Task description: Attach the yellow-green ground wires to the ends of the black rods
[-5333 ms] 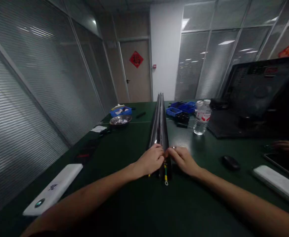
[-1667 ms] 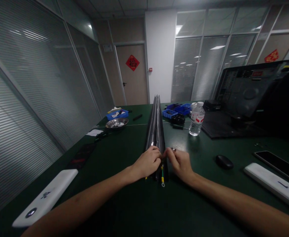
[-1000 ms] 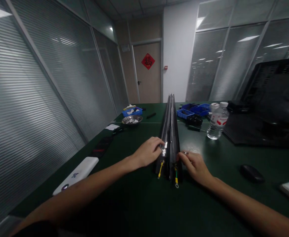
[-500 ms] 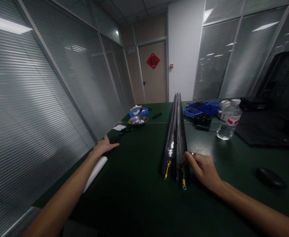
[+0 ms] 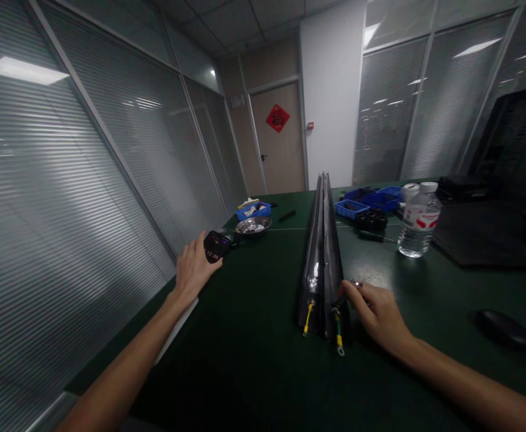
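Left hand [image 5: 195,265] has the phone [image 5: 216,246] between thumb and fingers; a loose hold could drop it! Right hand [image 5: 379,313] curls at the black rail [image 5: 333,258], its pinch unclear; a stray tug could strain the green-yellow wire [image 5: 339,330] beside those fingertips.

Left hand [image 5: 195,265] stretched forward, thumb apart; right hand [image 5: 380,313] curled

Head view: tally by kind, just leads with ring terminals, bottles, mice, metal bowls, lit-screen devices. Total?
Leads: 2 (yellow lead, green-and-yellow lead)
Bottles: 2 (front bottle, rear bottle, partly hidden)
Mouse: 1
Metal bowl: 1
Lit-screen device: 1
Total: 7
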### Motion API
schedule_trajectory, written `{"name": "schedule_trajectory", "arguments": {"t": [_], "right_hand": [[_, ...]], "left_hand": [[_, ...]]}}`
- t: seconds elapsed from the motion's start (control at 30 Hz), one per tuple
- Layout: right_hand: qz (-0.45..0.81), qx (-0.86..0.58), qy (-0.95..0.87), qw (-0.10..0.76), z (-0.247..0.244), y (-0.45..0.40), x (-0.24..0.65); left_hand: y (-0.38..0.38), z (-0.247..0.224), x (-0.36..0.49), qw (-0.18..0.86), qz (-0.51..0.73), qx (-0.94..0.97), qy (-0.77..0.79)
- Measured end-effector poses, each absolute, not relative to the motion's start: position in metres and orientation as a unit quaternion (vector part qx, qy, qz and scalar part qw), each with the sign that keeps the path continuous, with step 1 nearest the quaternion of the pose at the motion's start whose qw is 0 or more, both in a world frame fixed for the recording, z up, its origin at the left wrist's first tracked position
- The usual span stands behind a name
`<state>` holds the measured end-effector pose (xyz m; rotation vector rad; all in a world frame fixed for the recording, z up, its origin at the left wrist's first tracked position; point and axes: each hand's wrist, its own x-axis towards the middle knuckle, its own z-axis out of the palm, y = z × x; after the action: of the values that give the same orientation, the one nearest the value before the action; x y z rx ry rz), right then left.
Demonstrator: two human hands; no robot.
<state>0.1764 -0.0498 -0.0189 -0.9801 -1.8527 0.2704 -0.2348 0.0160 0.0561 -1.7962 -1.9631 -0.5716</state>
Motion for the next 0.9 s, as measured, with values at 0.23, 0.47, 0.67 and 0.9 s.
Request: {"name": "schedule_trajectory", "arguments": {"t": [0.23,0.47,0.67,0.9], "right_hand": [[0.131,-0.386,-0.775,0.482,-0.026,-0.046,0.176],[0.152,-0.368,-0.784,0.476,-0.028,-0.046,0.176],[0.153,-0.363,-0.786,0.476,-0.029,-0.046,0.176],[0.144,-0.358,-0.788,0.479,-0.028,-0.047,0.175]], "left_hand": [[-0.056,0.078,-0.147,0.316,-0.32,-0.726,-0.52],[-0.11,0.09,-0.097,0.338,-0.408,-0.748,-0.4],[-0.122,0.097,-0.09,0.335,-0.414,-0.751,-0.39],[-0.103,0.105,-0.109,0.193,-0.397,-0.752,-0.489]]}}
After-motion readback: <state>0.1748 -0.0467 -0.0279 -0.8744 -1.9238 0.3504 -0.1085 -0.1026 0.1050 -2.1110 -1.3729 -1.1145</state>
